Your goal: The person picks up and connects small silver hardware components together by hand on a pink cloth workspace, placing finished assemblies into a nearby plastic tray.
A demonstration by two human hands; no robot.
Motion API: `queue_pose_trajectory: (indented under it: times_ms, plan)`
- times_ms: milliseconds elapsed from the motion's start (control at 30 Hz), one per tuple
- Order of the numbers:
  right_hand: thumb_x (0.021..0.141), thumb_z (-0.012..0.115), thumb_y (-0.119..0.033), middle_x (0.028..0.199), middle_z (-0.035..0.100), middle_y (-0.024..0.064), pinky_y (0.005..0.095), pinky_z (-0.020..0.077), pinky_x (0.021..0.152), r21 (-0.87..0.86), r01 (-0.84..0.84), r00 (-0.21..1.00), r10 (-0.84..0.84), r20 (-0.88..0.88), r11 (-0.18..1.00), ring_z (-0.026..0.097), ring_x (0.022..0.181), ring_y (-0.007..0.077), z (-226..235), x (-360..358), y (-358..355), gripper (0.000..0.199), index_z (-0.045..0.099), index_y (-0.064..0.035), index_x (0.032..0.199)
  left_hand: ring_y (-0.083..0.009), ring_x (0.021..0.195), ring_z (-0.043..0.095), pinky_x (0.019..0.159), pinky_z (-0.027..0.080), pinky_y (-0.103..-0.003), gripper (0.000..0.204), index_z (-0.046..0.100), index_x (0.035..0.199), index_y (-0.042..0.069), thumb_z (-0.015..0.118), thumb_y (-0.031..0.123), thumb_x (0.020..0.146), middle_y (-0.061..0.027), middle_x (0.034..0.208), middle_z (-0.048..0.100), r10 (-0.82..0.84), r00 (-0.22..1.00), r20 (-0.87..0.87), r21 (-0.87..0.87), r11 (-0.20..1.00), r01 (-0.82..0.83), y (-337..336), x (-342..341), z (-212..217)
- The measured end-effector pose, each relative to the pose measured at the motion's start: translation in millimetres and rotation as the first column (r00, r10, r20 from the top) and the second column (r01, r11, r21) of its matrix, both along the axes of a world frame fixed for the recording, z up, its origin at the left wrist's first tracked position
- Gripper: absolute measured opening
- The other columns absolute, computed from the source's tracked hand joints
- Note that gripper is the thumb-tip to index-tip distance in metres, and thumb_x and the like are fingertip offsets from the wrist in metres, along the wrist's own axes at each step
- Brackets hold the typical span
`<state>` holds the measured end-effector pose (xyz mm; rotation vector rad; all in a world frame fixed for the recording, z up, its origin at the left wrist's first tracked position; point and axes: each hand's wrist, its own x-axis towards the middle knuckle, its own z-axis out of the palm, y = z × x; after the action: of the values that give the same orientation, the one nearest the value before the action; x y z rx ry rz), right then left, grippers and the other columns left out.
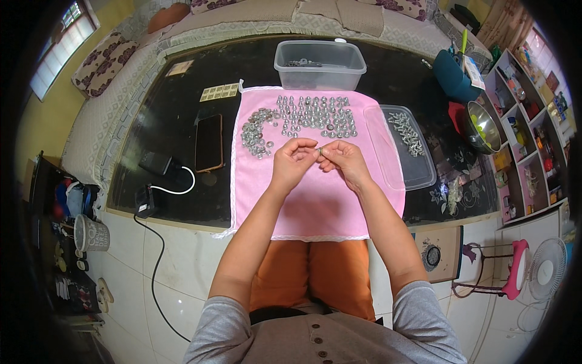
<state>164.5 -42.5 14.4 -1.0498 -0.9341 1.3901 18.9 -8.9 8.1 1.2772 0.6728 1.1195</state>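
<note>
Over the middle of the pink cloth (327,209), my two hands meet at the fingertips. My left hand (293,162) and my right hand (343,159) are both closed in a pinch on one small round metal piece (320,151), too small to tell whether it is a nut or a washer. Just beyond my fingers stand rows of small cone-shaped metal pieces (315,115). A loose pile of washer-like metal rings (256,130) lies to the left of them. On the right, many short screws (407,133) rest on a clear plastic lid (418,176).
Behind the cloth stands a clear plastic tub (321,76) with dark items inside. A phone (209,142), a blister strip (219,92) and a black adapter with a white cable (159,164) lie left on the dark table. A steel bowl (485,127) and teal container (451,76) stand right.
</note>
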Motion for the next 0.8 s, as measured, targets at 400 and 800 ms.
queue_pose_trajectory:
  times_ms: [400,800]
  plan:
    - [0.078,0.055,-0.006,0.073,0.058,0.0104,0.0223,0.0472,0.055,0.009,-0.008,1.0,0.008,0.002,1.0,0.056,0.061,0.0134,-0.2,-1.0,-0.5,0.01,0.053,0.0025,0.084,-0.0116,0.069,0.058,0.062,0.047,-0.02,0.012,0.054,0.087,-0.003,0.056,-0.002,0.075,-0.0078,0.076,0.059,-0.02,0.999,0.03,-0.029,0.999,0.02,1.9,-0.2,-2.8]
    - [0.079,0.054,-0.005,0.072,0.058,0.0097,0.0219,0.0465,0.055,0.027,-0.034,0.999,0.033,0.032,0.999,0.056,0.061,0.013,-4.6,-1.8,0.8,0.011,0.052,0.0034,0.085,-0.0111,0.074,0.057,0.067,0.047,-0.021,0.016,0.054,0.088,-0.003,0.053,-0.008,0.073,-0.0058,0.084,0.057,-0.009,1.0,0.018,0.081,0.997,0.007,3.2,-0.4,-9.7]
